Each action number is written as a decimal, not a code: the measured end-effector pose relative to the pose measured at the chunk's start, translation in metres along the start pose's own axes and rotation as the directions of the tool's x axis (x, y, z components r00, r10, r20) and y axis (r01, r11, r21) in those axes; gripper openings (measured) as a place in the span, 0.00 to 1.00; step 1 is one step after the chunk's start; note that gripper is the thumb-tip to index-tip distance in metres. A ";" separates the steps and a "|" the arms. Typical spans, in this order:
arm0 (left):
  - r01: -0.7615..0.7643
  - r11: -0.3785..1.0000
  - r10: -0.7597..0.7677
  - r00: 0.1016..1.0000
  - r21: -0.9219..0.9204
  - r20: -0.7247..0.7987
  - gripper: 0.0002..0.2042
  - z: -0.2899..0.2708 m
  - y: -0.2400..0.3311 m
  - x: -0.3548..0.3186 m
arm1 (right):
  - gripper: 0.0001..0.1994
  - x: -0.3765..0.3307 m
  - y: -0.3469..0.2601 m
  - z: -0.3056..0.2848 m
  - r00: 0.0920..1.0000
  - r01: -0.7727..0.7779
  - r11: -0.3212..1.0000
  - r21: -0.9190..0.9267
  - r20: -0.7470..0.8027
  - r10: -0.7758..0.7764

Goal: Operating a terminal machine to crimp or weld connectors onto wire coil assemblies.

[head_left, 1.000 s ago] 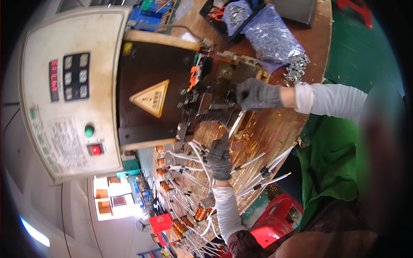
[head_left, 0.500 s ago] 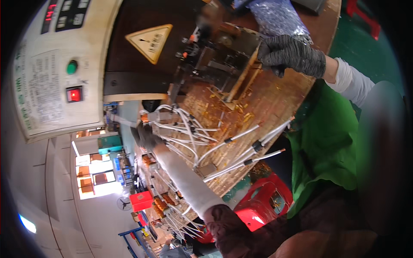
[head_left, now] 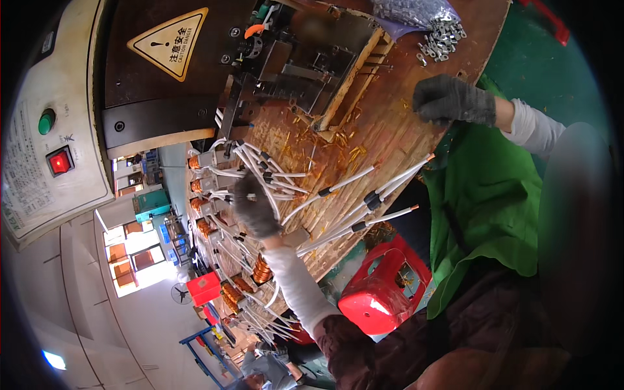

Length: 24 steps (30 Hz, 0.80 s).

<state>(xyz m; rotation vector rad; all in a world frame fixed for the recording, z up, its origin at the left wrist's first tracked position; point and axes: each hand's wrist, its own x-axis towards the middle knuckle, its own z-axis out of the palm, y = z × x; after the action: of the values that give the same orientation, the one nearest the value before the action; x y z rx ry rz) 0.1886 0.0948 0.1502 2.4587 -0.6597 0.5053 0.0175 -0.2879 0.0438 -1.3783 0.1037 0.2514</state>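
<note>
Left hand [head_left: 255,207], in a dark knit glove, reaches into the bundle of white wires [head_left: 273,175] at the surface's [head_left: 390,130] left edge, below the dark crimping press [head_left: 286,58]. Fingers look curled around one or two wire strands, but the glove hides the exact pinch; cannot tell for sure whether it grips. Right hand [head_left: 452,99], also gloved, rests at the surface's right edge, fingers curled into a loose fist; nothing visible in it, cannot tell if it holds a small part.

The wires fan out from the copper coils [head_left: 260,270] hanging off the left edge, and several long leads with black sleeves [head_left: 364,214] lie across the near edge, bare ends pointing right. Brass scraps [head_left: 344,153] litter the middle of the surface. A pile of small metal terminals [head_left: 442,36] sits at the far right corner beside a clear bag. Control panel [head_left: 55,130] with a green button and a red switch stands left of the press. A red plastic stool [head_left: 383,296] sits below the near edge.

Judgement: step in hand looks like picking one lead out of the bundle. To do it well, take a single strand close to its end, draw it free without dragging neighbours or the coils, and keep fingers clear of the press jaws.
</note>
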 end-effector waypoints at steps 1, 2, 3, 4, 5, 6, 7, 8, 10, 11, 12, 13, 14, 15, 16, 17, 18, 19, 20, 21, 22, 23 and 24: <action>0.145 0.967 -0.101 0.973 -0.208 0.209 0.11 0.008 0.011 -0.014 | 0.08 0.005 0.000 0.005 1.000 0.024 0.999 -0.048 0.012 -0.023; -0.272 0.962 0.267 0.912 -0.027 0.310 0.14 0.015 0.020 -0.028 | 0.07 0.010 0.000 0.011 0.999 0.049 0.994 -0.097 0.029 -0.046; -0.171 0.983 0.181 0.879 -0.063 0.440 0.12 0.029 0.030 -0.046 | 0.07 0.016 0.001 0.019 0.984 0.174 0.971 -0.167 0.053 -0.168; -0.352 0.930 0.363 0.818 -0.110 0.447 0.15 0.045 0.037 -0.056 | 0.07 0.022 0.002 0.029 0.955 0.297 0.926 -0.233 0.083 -0.286; -0.408 0.912 0.349 0.737 -0.031 0.579 0.15 0.059 0.042 -0.063 | 0.07 0.028 0.005 0.039 0.918 0.396 0.865 -0.309 0.116 -0.379; -0.438 0.899 0.350 0.728 0.008 0.589 0.14 0.069 0.047 -0.071 | 0.07 0.034 0.008 0.048 0.881 0.469 0.802 -0.369 0.139 -0.452; -0.451 0.892 0.327 0.690 0.029 0.646 0.12 0.076 0.048 -0.071 | 0.07 0.038 0.012 0.057 0.848 0.519 0.730 -0.444 0.159 -0.505; -0.462 0.885 0.290 0.643 0.056 0.709 0.11 0.081 0.048 -0.069 | 0.08 0.044 0.016 0.066 0.778 0.599 0.624 -0.501 0.180 -0.602; -0.414 0.910 0.299 0.700 0.028 0.648 0.10 0.079 0.047 -0.064 | 0.09 0.062 0.021 0.085 0.783 0.586 0.542 -0.603 0.249 -0.570; -0.376 0.926 0.269 0.722 0.035 0.637 0.09 0.077 0.047 -0.061 | 0.09 0.073 0.022 0.092 0.749 0.618 0.477 -0.625 0.284 -0.599; -0.392 0.920 0.317 0.731 -0.008 0.605 0.09 0.074 0.047 -0.058 | 0.10 0.085 0.021 0.098 0.819 0.567 0.577 -0.588 0.322 -0.475; -0.391 0.920 0.333 0.738 -0.030 0.587 0.08 0.071 0.047 -0.056 | 0.11 0.099 0.019 0.104 0.849 0.526 0.665 -0.531 0.374 -0.373; -0.390 0.919 0.348 0.747 -0.050 0.567 0.08 0.068 0.047 -0.054 | 0.11 0.111 0.018 0.108 0.862 0.465 0.753 -0.466 0.433 -0.264; -0.381 0.921 0.361 0.760 -0.080 0.540 0.08 0.066 0.048 -0.053 | 0.13 0.124 0.014 0.110 0.652 0.758 0.313 -0.572 0.673 -0.350; -0.370 0.926 0.349 0.761 -0.076 0.547 0.08 0.065 0.048 -0.052 | 0.13 0.133 0.012 0.110 0.652 0.730 0.484 -0.482 0.704 -0.282; -0.356 0.931 0.341 0.764 -0.083 0.547 0.08 0.065 0.048 -0.052 | 0.12 0.137 0.010 0.109 0.660 0.629 0.640 -0.442 0.739 -0.138; -0.340 0.936 0.333 0.768 -0.092 0.547 0.08 0.065 0.048 -0.052 | 0.12 0.138 0.010 0.105 0.714 0.374 0.814 -0.445 0.698 0.054; -0.353 0.928 0.360 0.769 -0.118 0.528 0.08 0.065 0.048 -0.052 | 0.11 0.137 0.010 0.101 0.722 0.091 0.902 -0.422 0.652 0.232; -0.327 0.937 0.340 0.771 -0.123 0.539 0.08 0.065 0.047 -0.052 | 0.11 0.135 0.009 0.097 0.739 0.079 0.889 -0.451 0.625 0.252; -0.297 0.945 0.322 0.775 -0.137 0.543 0.09 0.066 0.046 -0.052 | 0.12 0.135 0.007 0.095 0.739 0.080 0.882 -0.464 0.621 0.259; -0.267 0.952 0.305 0.779 -0.150 0.547 0.09 0.067 0.045 -0.053 | 0.12 0.133 0.006 0.093 0.720 0.088 0.887 -0.454 0.644 0.259; -0.287 0.945 0.327 0.775 -0.159 0.541 0.09 0.068 0.044 -0.052 | 0.12 0.136 0.002 0.096 0.744 0.113 0.824 -0.555 0.597 0.300; -0.272 0.944 0.330 0.781 -0.188 0.530 0.09 0.069 0.042 -0.052 | 0.13 0.139 -0.003 0.101 0.750 0.144 0.765 -0.628 0.574 0.330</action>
<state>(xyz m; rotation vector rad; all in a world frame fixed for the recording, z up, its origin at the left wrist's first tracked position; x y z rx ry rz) 0.1380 0.0410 0.0881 2.4083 -1.2979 -0.1594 0.1457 -0.1737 0.0358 -1.8897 -0.5674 0.9330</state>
